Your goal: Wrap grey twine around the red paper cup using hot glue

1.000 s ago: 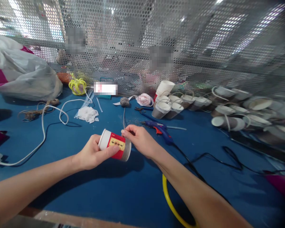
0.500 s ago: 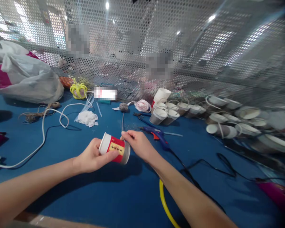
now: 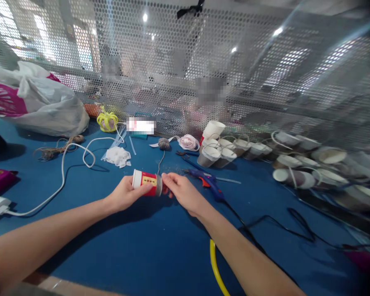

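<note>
Near the middle of the bench (image 3: 160, 255), our left hand (image 3: 125, 195) grips the red paper cup (image 3: 146, 182) on its side; our right hand (image 3: 180, 191) pinches grey twine (image 3: 160, 159) at its rim. We should keep the twine taut, the cup steady.

A blue surface (image 3: 160, 246) fills the lower view, its near edge pale and worn at the bottom left. Behind it stands a perforated metal screen (image 3: 265, 82) with round holes, running the full width. Bright windows (image 3: 33, 37) glow through the screen on the left, and small ceiling lights (image 3: 145, 17) shine through it near the top.
</note>
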Available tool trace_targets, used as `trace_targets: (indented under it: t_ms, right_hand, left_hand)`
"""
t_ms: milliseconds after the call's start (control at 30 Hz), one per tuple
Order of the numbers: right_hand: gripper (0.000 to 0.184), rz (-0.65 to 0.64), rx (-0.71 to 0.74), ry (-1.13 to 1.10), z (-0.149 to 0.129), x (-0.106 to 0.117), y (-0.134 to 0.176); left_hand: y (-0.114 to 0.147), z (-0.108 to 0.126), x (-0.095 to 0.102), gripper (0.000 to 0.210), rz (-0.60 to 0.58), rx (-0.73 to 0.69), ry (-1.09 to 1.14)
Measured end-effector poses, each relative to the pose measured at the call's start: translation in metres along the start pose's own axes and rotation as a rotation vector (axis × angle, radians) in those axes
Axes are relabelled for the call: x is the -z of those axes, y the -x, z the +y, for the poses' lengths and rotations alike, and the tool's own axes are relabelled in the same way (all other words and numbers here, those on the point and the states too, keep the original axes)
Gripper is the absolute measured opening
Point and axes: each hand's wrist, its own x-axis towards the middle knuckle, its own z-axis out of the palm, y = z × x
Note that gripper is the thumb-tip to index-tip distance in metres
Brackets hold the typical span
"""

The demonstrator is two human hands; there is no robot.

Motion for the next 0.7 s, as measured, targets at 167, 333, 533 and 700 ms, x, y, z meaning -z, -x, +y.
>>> trace_targets:
  t_ms: [167,333,533,700]
  right_hand:
    - [0.034,-0.048,-0.011,-0.064,0.005,0.000,-0.002]
    - [0.028,-0.016,0.058,0.000,0.002,-0.002,0.000]
    - [0.027,0.026,0.117,0.073,0.002,0.001,-0.003]
    - [0.038,0.062,0.100,0.070,0.003,0.004,-0.008]
  left_hand:
    - [0.000,0.001,0.002,0.029,-0.102,0.014,0.049]
    - [-0.008,0.006,0.006,0.030,-0.019,0.292,0.454]
    - [-0.010,0.009,0.007,0.028,0.095,0.331,0.486]
    - [-0.007,0.008,0.007,0.028,0.103,0.290,0.398]
